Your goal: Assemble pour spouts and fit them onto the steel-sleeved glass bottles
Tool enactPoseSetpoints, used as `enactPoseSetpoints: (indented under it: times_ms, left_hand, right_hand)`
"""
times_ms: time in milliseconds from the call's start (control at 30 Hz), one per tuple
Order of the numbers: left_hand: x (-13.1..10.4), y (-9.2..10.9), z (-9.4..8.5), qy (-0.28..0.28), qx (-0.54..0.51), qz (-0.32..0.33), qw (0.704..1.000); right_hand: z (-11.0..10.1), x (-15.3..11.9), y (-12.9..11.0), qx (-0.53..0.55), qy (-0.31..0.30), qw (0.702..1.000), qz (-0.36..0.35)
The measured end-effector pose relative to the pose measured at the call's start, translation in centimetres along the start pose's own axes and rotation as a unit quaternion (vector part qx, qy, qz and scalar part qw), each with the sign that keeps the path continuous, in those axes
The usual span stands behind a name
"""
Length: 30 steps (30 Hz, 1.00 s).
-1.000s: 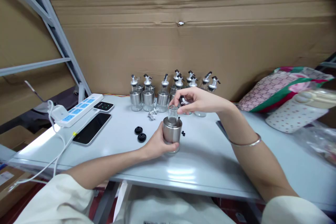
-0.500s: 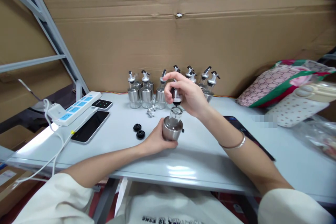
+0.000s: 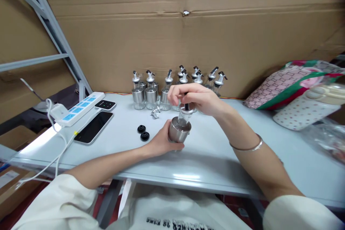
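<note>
My left hand (image 3: 164,139) is wrapped round the steel sleeve of a glass oil bottle (image 3: 180,132), which tilts slightly to the right just above the table. Over its glass neck, my right hand (image 3: 198,97) grips a pour spout (image 3: 187,107) with a black lever and silver collar; the spout sits at the mouth of the bottle, partly covered by my fingers. Two black caps (image 3: 145,136) lie left of my left hand. Behind them is a small silver spout piece (image 3: 155,112). Several similar bottles (image 3: 138,97) with spouts fitted stand in a group at the back.
On the left are a phone (image 3: 93,128), a small black device (image 3: 105,105) and a white power strip (image 3: 81,109) with cables. A patterned bag (image 3: 280,88), a spotted container (image 3: 304,111) and clear plastic (image 3: 326,138) are at the right. Cardboard (image 3: 161,39) stands behind the table.
My right hand has lowered the spout from above the neck onto the bottle's mouth. The bottle has shifted slightly right and now leans more.
</note>
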<state>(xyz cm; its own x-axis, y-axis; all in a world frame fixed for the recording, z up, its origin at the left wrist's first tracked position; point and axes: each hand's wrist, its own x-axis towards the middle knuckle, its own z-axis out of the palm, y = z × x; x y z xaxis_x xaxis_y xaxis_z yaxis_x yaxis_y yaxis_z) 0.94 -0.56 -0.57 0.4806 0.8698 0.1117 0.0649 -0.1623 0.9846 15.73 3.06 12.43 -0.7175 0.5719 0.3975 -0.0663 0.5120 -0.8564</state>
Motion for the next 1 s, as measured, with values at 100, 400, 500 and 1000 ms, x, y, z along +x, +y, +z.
enactPoseSetpoints:
  times_ms: [100,400,500,1000]
  left_hand:
    - [0.2,-0.4,-0.1,0.001,-0.003,0.002,1.000]
    - [0.4,-0.1,-0.2,0.008,0.019,-0.024,0.999]
    - [0.4,0.0,-0.1,-0.001,0.011,-0.016,1.000]
    - [0.2,-0.5,-0.1,-0.024,-0.026,-0.009,0.999]
  right_hand:
    - [0.5,0.1,-0.1,0.014,0.077,0.997,-0.024]
    - [2.5,0.8,0.8,0.182,0.134,0.974,0.020]
    - [2.5,0.7,0.7,0.182,0.117,0.975,0.053]
    - [0.5,-0.8,0.3,-0.027,0.046,0.998,0.023]
